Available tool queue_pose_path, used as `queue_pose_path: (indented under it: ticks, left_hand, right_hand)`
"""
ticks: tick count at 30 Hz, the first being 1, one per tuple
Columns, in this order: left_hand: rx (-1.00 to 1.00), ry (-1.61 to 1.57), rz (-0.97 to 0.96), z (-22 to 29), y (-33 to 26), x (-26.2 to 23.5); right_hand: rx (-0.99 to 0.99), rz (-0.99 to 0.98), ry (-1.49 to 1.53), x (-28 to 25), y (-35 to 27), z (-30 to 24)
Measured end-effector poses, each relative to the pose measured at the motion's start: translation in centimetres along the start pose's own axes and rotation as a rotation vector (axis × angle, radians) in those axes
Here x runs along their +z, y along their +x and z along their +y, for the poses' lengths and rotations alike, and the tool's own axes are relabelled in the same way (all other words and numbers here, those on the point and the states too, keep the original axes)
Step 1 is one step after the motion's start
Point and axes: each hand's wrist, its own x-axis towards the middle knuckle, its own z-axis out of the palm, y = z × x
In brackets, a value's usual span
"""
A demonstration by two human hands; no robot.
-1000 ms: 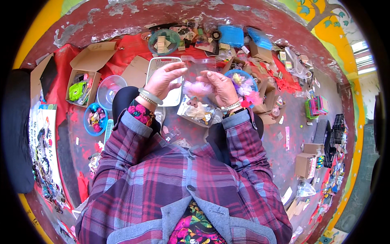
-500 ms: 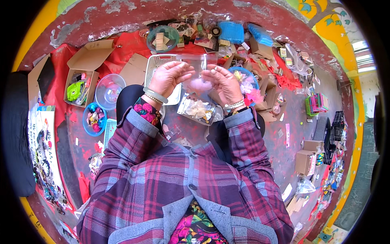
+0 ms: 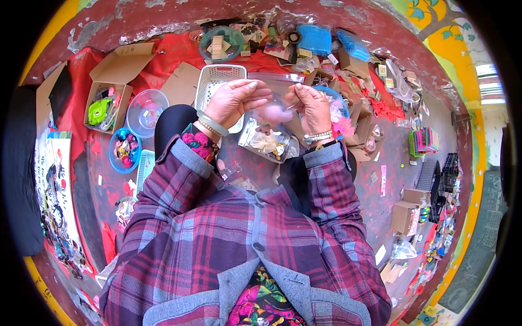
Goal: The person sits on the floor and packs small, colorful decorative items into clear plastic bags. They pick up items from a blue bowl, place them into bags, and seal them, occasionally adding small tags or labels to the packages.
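Note:
A clear plastic bag [image 3: 278, 79] is stretched between my hands, with a fluffy pink pompom-like piece [image 3: 274, 114] showing in or behind its lower part. My left hand [image 3: 235, 102] is closed, thumb against fingers, at the bag's left side. On the right side, my right hand [image 3: 314, 108] pinches the bag's edge between thumb and fingertips. Just below the bag, between my knees, sits a box lined with clear plastic [image 3: 265, 155]. It holds beige bow-like pieces [image 3: 265, 142] and small dark and yellow bits.
A white basket [image 3: 204, 89] stands beyond my left hand. Blue tubs of pink fluff [image 3: 343, 122] and shiny balls [image 3: 125, 151] flank me. A clear bowl [image 3: 147, 113] and a cardboard box with a green item [image 3: 99, 111] lie left. Cardboard boxes [image 3: 405, 216] stand at right.
My right hand has shifted slightly right, and its fingers have closed more tightly at the bag's edge. The bag's top now slants, and the pink piece sits slightly further right.

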Motion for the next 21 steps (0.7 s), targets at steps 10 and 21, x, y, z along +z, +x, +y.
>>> queue_pose_path:
  ticks: [10,21]
  left_hand:
    - [-0.017,0.029,0.043,-0.7,-0.1,0.0]
    - [-0.04,0.251,0.005,-2.2,-0.5,0.5]
  right_hand:
    - [-0.224,0.205,-0.234,0.3,0.4,0.6]
    - [-0.991,0.076,-1.145,4.3,-1.6,1.0]
